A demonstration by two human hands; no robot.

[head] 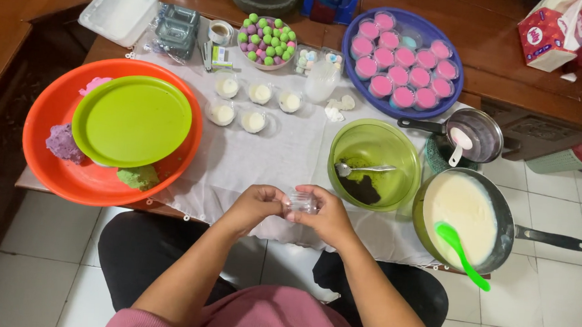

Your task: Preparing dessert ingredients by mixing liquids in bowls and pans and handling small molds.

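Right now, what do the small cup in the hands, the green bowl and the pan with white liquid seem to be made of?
Cup: clear thin plastic, probably; fingers show through it.
Green bowl: translucent glossy plastic, it seems; the cloth shows faintly through its wall.
Pan: metal, likely; grey dull rim, dark handle, green outside.

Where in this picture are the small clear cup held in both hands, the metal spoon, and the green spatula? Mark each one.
small clear cup (302, 200), head view, on its clear side wall.
metal spoon (365, 168), head view, midway along its handle.
green spatula (452, 239), head view, on its blade.
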